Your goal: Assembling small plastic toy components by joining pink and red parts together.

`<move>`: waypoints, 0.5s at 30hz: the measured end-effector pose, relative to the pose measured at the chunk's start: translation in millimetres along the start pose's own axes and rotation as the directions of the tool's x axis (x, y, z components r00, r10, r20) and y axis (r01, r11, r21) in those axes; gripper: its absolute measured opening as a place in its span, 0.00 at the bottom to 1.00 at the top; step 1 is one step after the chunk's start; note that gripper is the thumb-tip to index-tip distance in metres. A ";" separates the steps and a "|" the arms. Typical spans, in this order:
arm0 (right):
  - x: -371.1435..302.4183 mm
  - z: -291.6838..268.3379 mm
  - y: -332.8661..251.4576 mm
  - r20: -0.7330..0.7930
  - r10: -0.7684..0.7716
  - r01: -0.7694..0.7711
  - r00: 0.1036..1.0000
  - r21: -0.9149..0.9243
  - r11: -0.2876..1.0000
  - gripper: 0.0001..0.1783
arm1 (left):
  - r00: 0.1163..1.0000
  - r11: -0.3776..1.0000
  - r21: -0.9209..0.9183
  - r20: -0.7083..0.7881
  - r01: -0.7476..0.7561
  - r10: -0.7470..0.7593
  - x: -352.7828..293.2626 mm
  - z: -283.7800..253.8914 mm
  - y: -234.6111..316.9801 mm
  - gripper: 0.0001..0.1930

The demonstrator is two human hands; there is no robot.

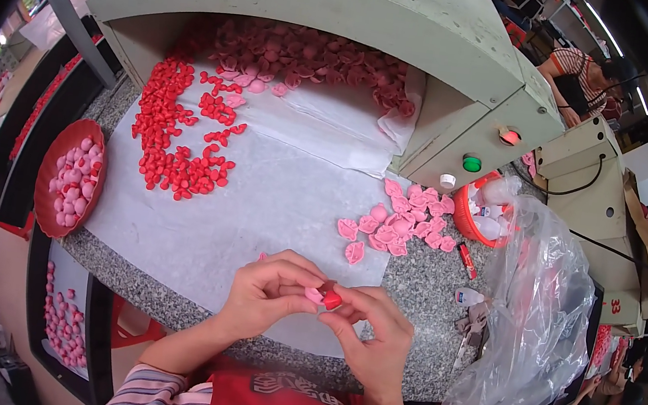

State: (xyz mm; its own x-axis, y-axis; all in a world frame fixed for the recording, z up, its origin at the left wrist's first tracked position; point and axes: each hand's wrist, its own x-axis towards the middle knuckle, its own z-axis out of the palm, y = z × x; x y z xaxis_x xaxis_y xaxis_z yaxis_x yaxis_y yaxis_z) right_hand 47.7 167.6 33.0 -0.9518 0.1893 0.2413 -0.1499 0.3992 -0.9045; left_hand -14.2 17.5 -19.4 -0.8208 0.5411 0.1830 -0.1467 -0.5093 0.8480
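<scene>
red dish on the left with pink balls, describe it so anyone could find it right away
Start at the white sheet covering the grey stone table. Go to its left edge, past the spread of small red pieces. There sits the round red dish, tilted at the table's rim, the only container on that side, filled with pale pink balls.

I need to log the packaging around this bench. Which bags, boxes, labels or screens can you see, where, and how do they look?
Plastic bag: clear, crumpled, hanging off the bench's right edge.
Cardboard box: brown, flaps open, far right behind the bag.
Small tube: red, lying on the stone top beside the red basket.
Label: small red marking on a pale box, far right.
Screens: none.
</scene>
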 end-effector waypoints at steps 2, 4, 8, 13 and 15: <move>0.7 -1.0 3.0 0.051 0.086 -0.087 0.995 0.013 0.996 0.17 | 1.000 1.000 0.002 0.020 0.010 -0.010 0.6 -0.7 0.6 0.13; 0.6 -1.7 2.2 0.052 0.085 -0.086 0.995 0.030 0.996 0.16 | 0.997 0.997 -0.006 0.004 0.081 -0.081 0.9 -0.4 2.3 0.12; 2.2 -5.8 -2.1 0.149 0.148 -0.161 0.978 0.075 0.984 0.16 | 0.976 0.976 -0.028 -0.040 0.215 -0.216 -2.0 2.5 4.6 0.11; -0.9 -5.9 3.9 0.219 0.248 -0.291 0.943 0.192 0.937 0.17 | 0.958 0.950 0.124 -0.029 0.287 -0.285 2.2 3.7 14.3 0.10; -1.9 -5.0 2.5 0.237 0.269 -0.313 0.933 0.172 0.934 0.17 | 0.920 0.920 0.027 -0.036 0.392 -0.391 6.7 0.6 12.3 0.09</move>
State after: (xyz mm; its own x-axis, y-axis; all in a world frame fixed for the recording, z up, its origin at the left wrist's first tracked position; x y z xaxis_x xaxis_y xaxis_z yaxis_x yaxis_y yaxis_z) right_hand 50.5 172.8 32.0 -0.9923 0.0716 -0.1015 0.1119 0.1593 -0.9809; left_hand -21.2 15.3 -7.4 -0.7172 0.6730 -0.1808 -0.4415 -0.2381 0.8651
